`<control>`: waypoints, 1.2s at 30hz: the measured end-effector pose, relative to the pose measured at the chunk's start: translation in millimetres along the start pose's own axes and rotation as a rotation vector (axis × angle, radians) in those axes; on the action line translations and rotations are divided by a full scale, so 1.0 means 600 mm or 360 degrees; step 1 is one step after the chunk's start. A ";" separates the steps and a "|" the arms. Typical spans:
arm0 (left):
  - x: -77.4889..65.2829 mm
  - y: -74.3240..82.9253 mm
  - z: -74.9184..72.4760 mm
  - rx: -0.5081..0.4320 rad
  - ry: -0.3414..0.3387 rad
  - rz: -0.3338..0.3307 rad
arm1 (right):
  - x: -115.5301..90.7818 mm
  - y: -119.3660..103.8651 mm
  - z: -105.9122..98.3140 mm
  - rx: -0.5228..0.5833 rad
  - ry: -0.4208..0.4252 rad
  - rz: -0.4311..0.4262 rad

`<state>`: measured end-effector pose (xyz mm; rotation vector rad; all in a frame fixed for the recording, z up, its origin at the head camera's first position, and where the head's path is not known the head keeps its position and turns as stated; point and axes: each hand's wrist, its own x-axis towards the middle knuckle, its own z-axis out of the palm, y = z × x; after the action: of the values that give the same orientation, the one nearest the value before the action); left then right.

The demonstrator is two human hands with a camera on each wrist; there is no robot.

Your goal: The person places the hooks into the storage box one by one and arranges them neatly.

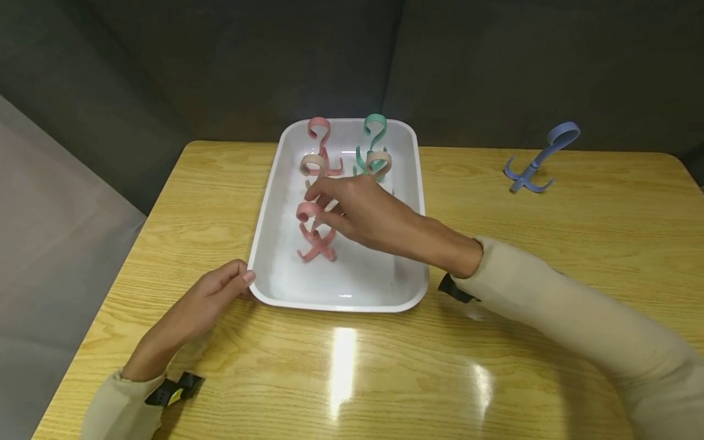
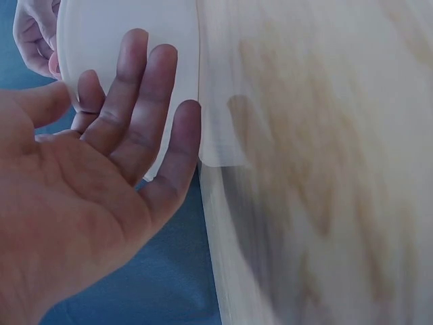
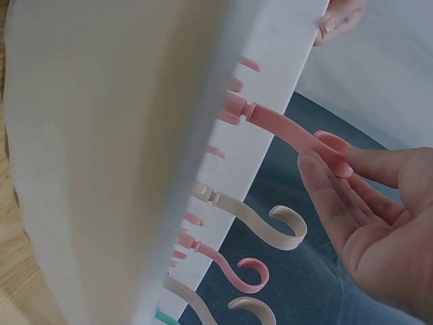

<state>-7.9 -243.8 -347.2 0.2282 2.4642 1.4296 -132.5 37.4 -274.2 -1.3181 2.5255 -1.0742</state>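
Note:
My right hand (image 1: 365, 211) pinches the curled top of a pink four-pronged hanger hook (image 3: 281, 128) between thumb and fingers. Its prongs point down inside a white tray (image 1: 352, 299), toward the left of the tray's middle. With thumb and index finger, my left hand (image 1: 211, 299) grips the tray's rim at the near left corner; its other fingers (image 2: 159, 101) stretch loosely along the outside. Behind the right hand stand two beige hooks (image 1: 313, 160), partly hidden by it. Farther back in the tray are another pink hook (image 1: 319, 125) and a green hook (image 1: 376, 122).
A blue hanger hook (image 1: 536, 162) of the same shape stands on the wooden table (image 1: 550, 244), right of the tray near the back edge. Dark panels (image 1: 275, 67) rise behind the table. Grey cloth (image 1: 49, 244) lies beyond its left edge.

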 end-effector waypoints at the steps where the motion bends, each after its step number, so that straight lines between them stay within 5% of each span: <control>1: 0.000 0.000 0.000 0.0005 0.0003 -0.0002 | -0.001 0.000 0.000 -0.0001 -0.0004 -0.0001; 36: -0.001 0.000 0.002 0.0001 0.0010 -0.0001 | -0.012 0.001 -0.005 -0.0083 -0.0083 0.0080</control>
<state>-6.8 -243.3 -347.6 0.2237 2.4698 1.4314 -129.7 45.1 -273.9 -1.2707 2.5508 -0.9581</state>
